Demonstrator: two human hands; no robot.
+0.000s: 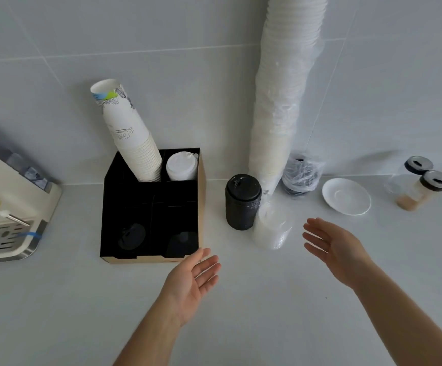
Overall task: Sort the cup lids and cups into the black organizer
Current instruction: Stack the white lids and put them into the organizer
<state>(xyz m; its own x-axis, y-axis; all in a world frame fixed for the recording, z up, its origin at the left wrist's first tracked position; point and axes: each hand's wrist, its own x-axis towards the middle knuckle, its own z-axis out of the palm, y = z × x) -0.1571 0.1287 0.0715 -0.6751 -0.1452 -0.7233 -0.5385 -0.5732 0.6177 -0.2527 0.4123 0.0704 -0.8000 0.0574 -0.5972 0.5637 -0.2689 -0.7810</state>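
The black organizer (109, 202) stands on the counter left of centre. A stack of white paper cups (132, 143) leans out of its back left compartment, and white lids (181, 166) fill the back right one. Black lids (131, 236) lie in its two front compartments. To the right stands a stack of black lids (242, 204), with a short wrapped stack of clear lids (271, 228) beside it. A tall plastic-wrapped column of white cups (280, 101) leans on the wall. My left hand (191, 281) hovers open by the organizer's front right corner. My right hand (333, 247) hovers open right of the clear lids.
A cream coffee machine (11, 196) with a metal drip tray sits at the far left. A bag of black lids (300, 175) rests behind the cup column. A white saucer (346, 196) and two glass shakers (423, 186) stand at the back right by the tiled wall.
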